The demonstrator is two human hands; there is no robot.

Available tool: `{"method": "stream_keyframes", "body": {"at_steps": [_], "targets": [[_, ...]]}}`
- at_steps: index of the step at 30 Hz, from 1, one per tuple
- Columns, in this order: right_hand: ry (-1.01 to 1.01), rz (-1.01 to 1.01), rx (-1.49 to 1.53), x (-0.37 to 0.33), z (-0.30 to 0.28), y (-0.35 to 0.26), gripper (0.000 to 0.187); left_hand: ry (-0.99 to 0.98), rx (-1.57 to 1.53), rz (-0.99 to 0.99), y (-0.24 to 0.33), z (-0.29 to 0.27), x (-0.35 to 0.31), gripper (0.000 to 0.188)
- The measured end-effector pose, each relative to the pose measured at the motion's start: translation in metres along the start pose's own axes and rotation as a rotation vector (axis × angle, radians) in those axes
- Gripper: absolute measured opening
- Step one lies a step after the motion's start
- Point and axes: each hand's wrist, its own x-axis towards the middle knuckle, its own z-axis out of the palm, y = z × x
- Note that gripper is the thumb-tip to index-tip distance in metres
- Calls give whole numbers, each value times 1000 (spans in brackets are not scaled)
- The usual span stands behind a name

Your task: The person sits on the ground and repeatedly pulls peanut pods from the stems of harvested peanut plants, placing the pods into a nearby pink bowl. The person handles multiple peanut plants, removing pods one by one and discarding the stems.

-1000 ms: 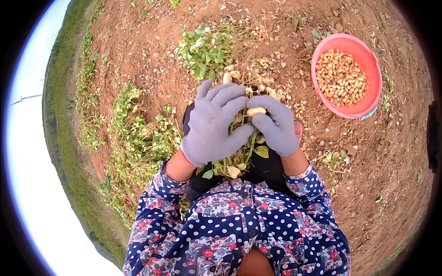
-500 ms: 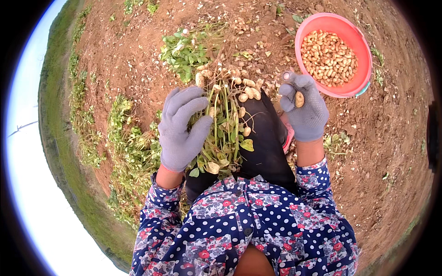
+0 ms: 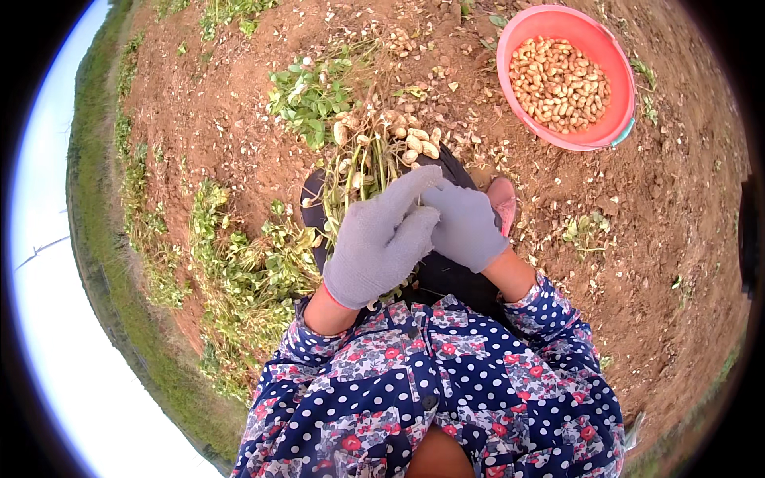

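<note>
A: Risks w/ the peanut plant?
B: It's across the lap, on dark trousers. A hard tug w/o a firm hold might slide the whole bunch off, imo. Pods at its root end could also snap loose & drop on the soil, esp. as the bucket is well apart, beyond & to the R of the plant.
A: Hands' pose?
B: L hand: over the plant's near R side, back up, angled inward; thumb & index spread a bit, index reaching across R hand, rest hidden. R hand: just R of the plant, turned in, fingertips behind L's.
A: Pinching anything?
B: Can't tell for either, fingertips mostly covered. Blind grip could mean a fumble, I'd guess.
</note>
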Motion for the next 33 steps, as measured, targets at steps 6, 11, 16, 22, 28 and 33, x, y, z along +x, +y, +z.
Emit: {"method": "stream_keyframes", "body": {"at_steps": [6, 11, 16, 22, 28, 33], "targets": [[-4, -41, -4, -3, -34, 12, 16, -19, 622, 222, -37, 34, 0, 37], [-6, -70, 145, -5, -31, 8, 15, 29, 627, 225, -49, 29, 0, 28], [-326, 54, 683, -12, -31, 14, 20, -6, 670, 395, -63, 22, -6, 4], [-83, 442, 1705, -14, -63, 74, 26, -30, 647, 372, -60, 13, -10, 6], [746, 451, 2417, 45, -108, 185, 44, -8, 408, 406, -33, 13, -23, 30], [257, 135, 2208, 53, -65, 153, 48, 285, 386, 301, -7, -12, -7, 27]]}}
